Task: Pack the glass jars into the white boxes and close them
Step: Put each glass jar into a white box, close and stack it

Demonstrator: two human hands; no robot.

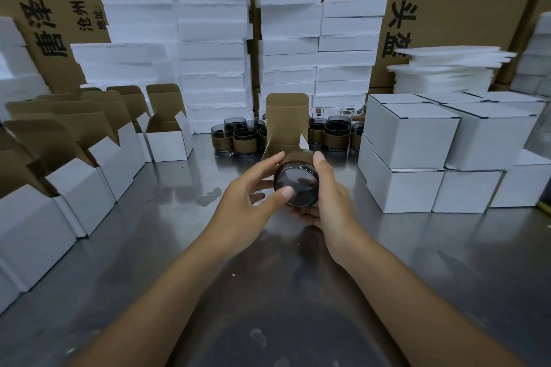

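Dark glass jar [298,179] is tipped on its side, base toward camera, at the mouth of the open white box [286,125], whose lid flap stands upright. Right hand [326,211] curls under and around the jar, thumb on top. Left hand [247,194] pinches it, thumb on the base and forefinger along the upper edge. The flap hides part of the spare jars [244,140] behind. Closed boxes [411,134] are stacked right, empty boxes [89,170] stand left, foam stacks [208,39] at back, all on a steel table [167,247].
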